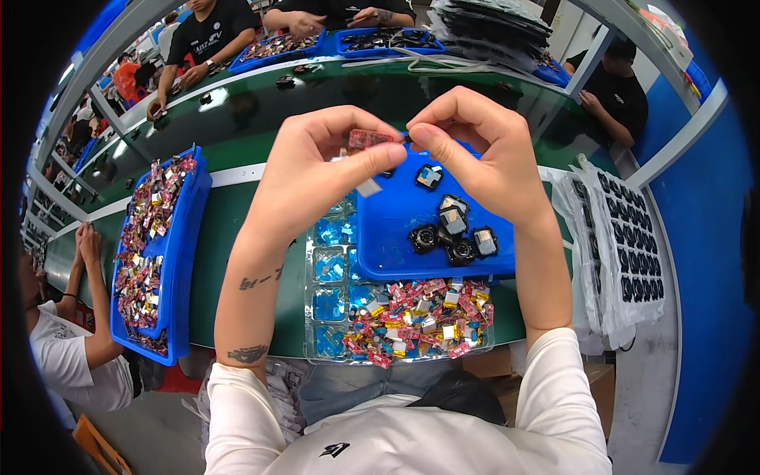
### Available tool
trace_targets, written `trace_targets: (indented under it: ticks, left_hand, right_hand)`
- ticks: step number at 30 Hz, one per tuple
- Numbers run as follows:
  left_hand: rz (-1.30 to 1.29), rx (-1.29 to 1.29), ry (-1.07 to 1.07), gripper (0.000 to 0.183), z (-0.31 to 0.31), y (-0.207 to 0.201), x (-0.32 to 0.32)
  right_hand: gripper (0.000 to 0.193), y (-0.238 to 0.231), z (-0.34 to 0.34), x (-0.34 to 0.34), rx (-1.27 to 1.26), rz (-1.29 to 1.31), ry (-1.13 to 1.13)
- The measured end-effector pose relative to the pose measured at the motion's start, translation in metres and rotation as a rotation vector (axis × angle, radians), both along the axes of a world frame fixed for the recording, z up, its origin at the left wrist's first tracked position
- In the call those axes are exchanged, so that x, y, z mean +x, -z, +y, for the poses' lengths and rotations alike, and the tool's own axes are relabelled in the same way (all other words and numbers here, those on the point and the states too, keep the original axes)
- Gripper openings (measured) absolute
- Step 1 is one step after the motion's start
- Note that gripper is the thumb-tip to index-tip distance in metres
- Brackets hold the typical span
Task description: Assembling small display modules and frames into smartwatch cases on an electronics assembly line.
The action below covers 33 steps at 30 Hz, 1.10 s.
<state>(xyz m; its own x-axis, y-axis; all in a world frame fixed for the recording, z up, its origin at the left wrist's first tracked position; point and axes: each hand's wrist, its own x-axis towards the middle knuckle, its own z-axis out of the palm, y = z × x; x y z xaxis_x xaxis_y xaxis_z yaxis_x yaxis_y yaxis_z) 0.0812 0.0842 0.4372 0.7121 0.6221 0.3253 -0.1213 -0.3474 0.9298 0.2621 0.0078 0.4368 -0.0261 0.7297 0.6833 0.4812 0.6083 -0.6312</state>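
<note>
My left hand (305,162) is raised over the bench, thumb and fingers closed on a small red circuit board (369,139). A pale flat piece (369,188) hangs just below that hand. Opposite it, my right hand (484,158) makes a pinch, its fingertips almost meeting the left ones. Something tiny and dark shows at the pinch, too small to name. Beneath both hands lies a blue plastic tray (388,257) with several black cases (454,220), some with silvery pieces inside. In front of it, red boards with wires and silver parts (427,321) are heaped in a clear compartment tray (310,277).
A blue bin (198,237) of similar boards stands to the left. Sheets of black parts (631,237) lie on the right. Across the green bench (261,119), people work beside blue trays, near a dark stack of sheets (491,36). Metal posts (685,134) flank the bench.
</note>
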Motion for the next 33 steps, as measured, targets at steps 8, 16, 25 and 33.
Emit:
trace_targets:
  ticks: [8,16,25,33]
  left_hand:
    - [-0.1,0.357,-0.203,0.014,0.001,0.006,0.005]
    - [-0.196,0.467,-0.259,0.012,0.004,0.007,0.005]
    - [-0.151,0.792,-0.369,0.007,0.001,0.001,0.006]
    - [-0.154,0.949,-0.333,0.014,0.0,0.002,0.007]
  right_hand:
    - [0.011,0.001,0.002,0.0,0.094,-0.021,-0.018]
    - [0.014,-0.006,-0.001,0.009,0.022,-0.055,0.101]
    - [0.035,0.059,0.041,0.063,-0.637,-0.87,0.502]
    - [0.039,0.065,0.053,0.055,-0.762,-0.778,0.274]
